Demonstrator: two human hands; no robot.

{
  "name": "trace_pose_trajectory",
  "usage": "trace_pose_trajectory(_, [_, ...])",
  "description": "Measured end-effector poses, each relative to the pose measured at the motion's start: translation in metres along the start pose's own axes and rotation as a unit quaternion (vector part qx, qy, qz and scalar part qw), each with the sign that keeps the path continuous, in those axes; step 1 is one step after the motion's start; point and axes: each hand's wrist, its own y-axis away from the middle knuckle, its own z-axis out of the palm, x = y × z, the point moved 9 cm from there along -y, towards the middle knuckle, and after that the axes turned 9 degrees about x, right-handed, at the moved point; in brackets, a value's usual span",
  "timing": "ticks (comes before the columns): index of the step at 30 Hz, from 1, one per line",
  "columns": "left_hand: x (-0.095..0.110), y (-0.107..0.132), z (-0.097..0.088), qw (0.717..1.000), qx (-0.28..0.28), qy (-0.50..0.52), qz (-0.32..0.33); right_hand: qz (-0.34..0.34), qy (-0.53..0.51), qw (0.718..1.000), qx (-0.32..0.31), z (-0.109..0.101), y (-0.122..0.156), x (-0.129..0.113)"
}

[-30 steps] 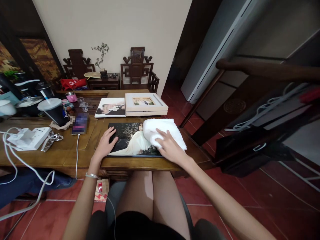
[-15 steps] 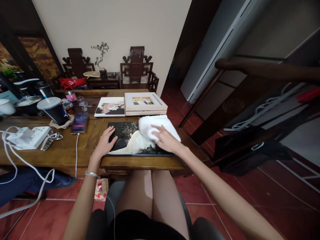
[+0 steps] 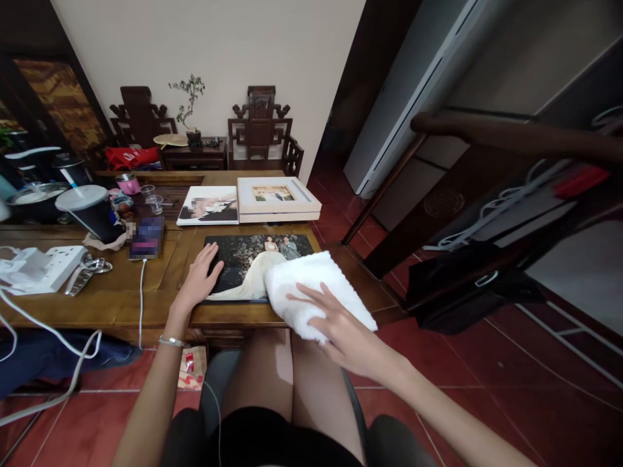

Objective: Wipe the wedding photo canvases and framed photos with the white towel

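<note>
A dark photo album (image 3: pixel 238 256) with a picture of a couple and a long white dress lies flat at the table's front edge. My left hand (image 3: pixel 198 277) rests over its left edge, fingers stretched out and holding nothing. Under my right hand (image 3: pixel 335 327) is a folded white towel (image 3: pixel 321 275), gripped between thumb and fingers. The towel covers the album's lower right corner and sticks out past the table's front edge. Behind the album lie a white photo book (image 3: pixel 207 206) and a pale box (image 3: pixel 278 200) with a framed picture on top.
To the left on the wooden table (image 3: pixel 165 298) are a white power strip (image 3: pixel 53 269), a phone (image 3: pixel 146 239) on a cable and a lidded dark cup (image 3: pixel 95 214). A dark wooden chair (image 3: pixel 403 227) stands close on the right.
My right hand has drawn the towel toward me and slightly right, from the album's upper right to its lower right corner. The couple in the picture now shows. My left hand stays at the left edge.
</note>
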Motion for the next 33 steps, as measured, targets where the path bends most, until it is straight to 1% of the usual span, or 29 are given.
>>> trace_pose_trajectory(2, [0.0, 0.0, 0.002, 1.0, -0.009, -0.005, -0.002, -0.003, -0.014, 1.0, -0.017, -0.004, 0.001, -0.007])
trace_pose_trajectory(4, [-0.003, 0.0, 0.004, 1.0, -0.015, -0.013, -0.004, 0.008, -0.015, 1.0, -0.022, -0.007, -0.01, 0.002])
trace_pose_trajectory(6, [-0.005, 0.0, 0.005, 1.0, -0.017, -0.017, -0.006, 0.024, -0.001, 1.0, -0.014, -0.008, -0.029, 0.026])
trace_pose_trajectory(10, [-0.008, 0.0, 0.007, 0.999, -0.02, -0.023, -0.008, 0.06, 0.057, 0.996, 0.021, -0.004, -0.079, 0.089])
trace_pose_trajectory(12, [-0.009, 0.0, 0.008, 0.999, -0.027, -0.028, -0.012, 0.077, 0.079, 0.993, 0.037, -0.002, -0.1, 0.116])
trace_pose_trajectory(14, [-0.011, 0.001, 0.009, 0.999, -0.032, -0.03, -0.015, 0.086, 0.087, 0.991, 0.048, 0.0, -0.112, 0.132])
trace_pose_trajectory(15, [-0.011, 0.0, 0.009, 0.999, -0.032, -0.031, -0.014, 0.087, 0.088, 0.991, 0.052, 0.001, -0.115, 0.136])
trace_pose_trajectory(17, [-0.012, 0.0, 0.009, 0.999, -0.027, -0.033, -0.011, 0.087, 0.09, 0.991, 0.055, 0.004, -0.111, 0.135])
trace_pose_trajectory(19, [-0.012, 0.0, 0.009, 0.999, -0.021, -0.037, -0.005, 0.08, 0.088, 0.991, 0.053, 0.007, -0.096, 0.123])
trace_pose_trajectory(21, [-0.012, 0.001, 0.009, 0.999, -0.016, -0.042, -0.001, 0.061, 0.079, 0.994, 0.047, 0.01, -0.072, 0.099])
trace_pose_trajectory(25, [-0.011, 0.001, 0.01, 0.999, -0.013, -0.049, 0.002, 0.007, 0.038, 0.999, 0.032, 0.006, -0.019, 0.039])
trace_pose_trajectory(27, [-0.011, 0.001, 0.01, 0.998, -0.015, -0.053, 0.002, -0.014, 0.018, 1.0, 0.017, 0.002, -0.003, 0.018])
trace_pose_trajectory(28, [-0.011, 0.001, 0.01, 0.998, -0.016, -0.054, 0.002, -0.022, 0.008, 1.0, 0.007, 0.0, 0.0, 0.012])
trace_pose_trajectory(30, [-0.011, 0.001, 0.01, 0.998, -0.019, -0.053, 0.002, -0.027, -0.007, 1.0, -0.01, -0.002, -0.002, 0.011])
trace_pose_trajectory(31, [-0.011, 0.0, 0.01, 0.998, -0.019, -0.052, 0.001, -0.026, -0.011, 1.0, -0.014, -0.003, -0.008, 0.016])
trace_pose_trajectory(33, [-0.011, 0.0, 0.01, 0.999, -0.019, -0.048, 0.0, -0.016, -0.011, 1.0, -0.011, -0.003, -0.028, 0.036])
